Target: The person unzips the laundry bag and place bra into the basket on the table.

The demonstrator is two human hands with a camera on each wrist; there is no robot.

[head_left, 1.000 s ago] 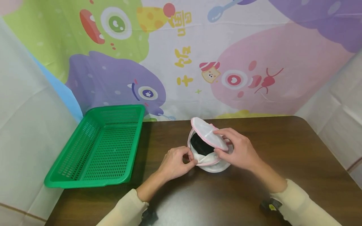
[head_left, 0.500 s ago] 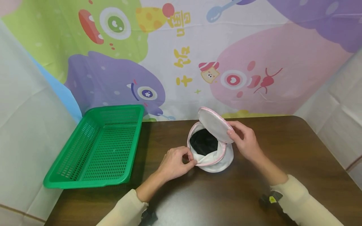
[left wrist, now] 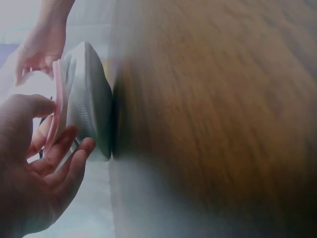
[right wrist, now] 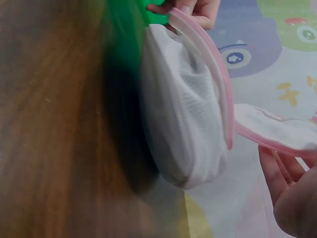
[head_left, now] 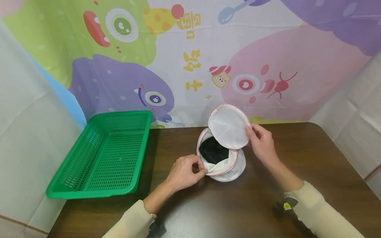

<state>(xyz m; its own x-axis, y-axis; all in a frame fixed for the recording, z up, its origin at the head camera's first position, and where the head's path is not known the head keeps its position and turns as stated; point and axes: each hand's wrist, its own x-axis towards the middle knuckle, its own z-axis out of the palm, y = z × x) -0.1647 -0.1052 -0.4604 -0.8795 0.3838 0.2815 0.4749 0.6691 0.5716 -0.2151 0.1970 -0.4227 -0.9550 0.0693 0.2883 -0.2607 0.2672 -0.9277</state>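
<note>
A round white mesh laundry bag (head_left: 230, 174) with pink trim stands on the brown table, its top unzipped. Inside lies a bundle of black fabric (head_left: 212, 150). My left hand (head_left: 186, 172) pinches the near-left edge of the pink rim between thumb and fingers; in the left wrist view the pinched rim (left wrist: 58, 106) shows close. With my right hand (head_left: 262, 142) I hold the bag's round lid (head_left: 229, 127) by its right edge, tilted up and back from the opening. From the right wrist view the mesh side (right wrist: 183, 109) bulges and the lid hangs off the rim.
A green perforated plastic basket (head_left: 111, 155) sits at the left of the table (head_left: 238, 211). Behind the table hangs a white cloth (head_left: 190, 99) printed with cartoon monsters. The table's back edge runs close behind the bag.
My right hand has lifted the lid up and back to the right, uncovering the black fabric. My left hand has stayed at the rim.
</note>
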